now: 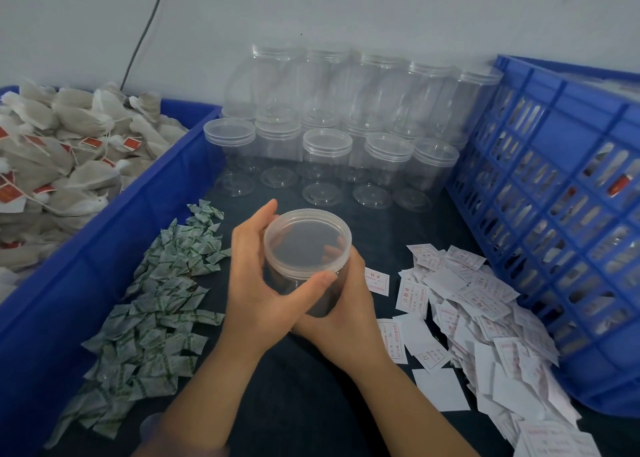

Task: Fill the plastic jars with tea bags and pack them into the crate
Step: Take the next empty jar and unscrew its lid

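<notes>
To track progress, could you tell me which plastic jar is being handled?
The lidded jar gripped by the left hand and right hand; the others stand untouched behind it.

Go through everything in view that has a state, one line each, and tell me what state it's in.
Held jar: upright, lid on, no tea bags visible inside.
Left hand: grips the jar's lid rim.
Right hand: wraps round the jar's body.
Spare jars: upright, lidded, empty.
Tea bag bin: heaped full.
Crate: holds something; contents unclear through the slots.

Left hand (256, 283), right hand (346, 309), both curled.
</notes>
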### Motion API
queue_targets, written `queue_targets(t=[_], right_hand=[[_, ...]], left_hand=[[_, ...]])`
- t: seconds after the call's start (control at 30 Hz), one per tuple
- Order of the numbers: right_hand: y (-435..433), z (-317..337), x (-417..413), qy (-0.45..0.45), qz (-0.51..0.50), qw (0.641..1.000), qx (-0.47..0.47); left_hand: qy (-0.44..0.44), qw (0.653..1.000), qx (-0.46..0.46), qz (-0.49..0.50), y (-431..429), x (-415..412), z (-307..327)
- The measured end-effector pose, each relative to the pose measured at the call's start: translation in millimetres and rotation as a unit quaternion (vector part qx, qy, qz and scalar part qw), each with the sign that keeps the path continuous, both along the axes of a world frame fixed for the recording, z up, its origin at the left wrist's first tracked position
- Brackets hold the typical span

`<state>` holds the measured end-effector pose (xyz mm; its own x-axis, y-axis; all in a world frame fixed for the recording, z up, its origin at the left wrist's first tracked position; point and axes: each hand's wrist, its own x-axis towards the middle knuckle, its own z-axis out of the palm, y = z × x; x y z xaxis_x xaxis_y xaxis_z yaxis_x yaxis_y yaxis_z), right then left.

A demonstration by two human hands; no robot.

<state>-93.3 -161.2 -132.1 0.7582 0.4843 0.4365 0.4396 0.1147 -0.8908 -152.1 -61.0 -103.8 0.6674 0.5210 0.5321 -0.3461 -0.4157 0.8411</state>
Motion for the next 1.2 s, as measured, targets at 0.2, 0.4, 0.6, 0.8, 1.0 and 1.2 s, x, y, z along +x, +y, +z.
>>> queue_targets(t=[0.2,0.4,0.6,0.8,1.0,1.2], right_hand=[[-0.7,-0.7,0.7,0.011,0.005,1.000,0.003],[0.5,-1.2,1.8,0.015,0.011,1.000,0.008],[1.6,-1.9,1.6,0.009,0.029,1.000,0.008],[0.6,-2.7,0.8,0.015,0.024,0.999,0.016],[0.8,1.6,0.5,-0.011,0.019,1.000,0.010],[-1.8,0.2,0.6,-0.017,-0.006,1.000,0.005]], left_hand=[[-0.005,0.999,0.020,-0.049,0.6,-1.0,-1.3],[-0.013,0.999,0.023,-0.031,4.3,-0.9,-1.0],[-0.007,0.992,0.093,0.080,2.3,-1.2,2.2],[0.005,0.997,0.053,-0.061,4.4,-5.1,3.1],[-0.023,0.994,0.108,0.015,7.9,-3.2,3.4],[-0.022,0.991,0.130,0.021,8.3,-2.2,2.5]])
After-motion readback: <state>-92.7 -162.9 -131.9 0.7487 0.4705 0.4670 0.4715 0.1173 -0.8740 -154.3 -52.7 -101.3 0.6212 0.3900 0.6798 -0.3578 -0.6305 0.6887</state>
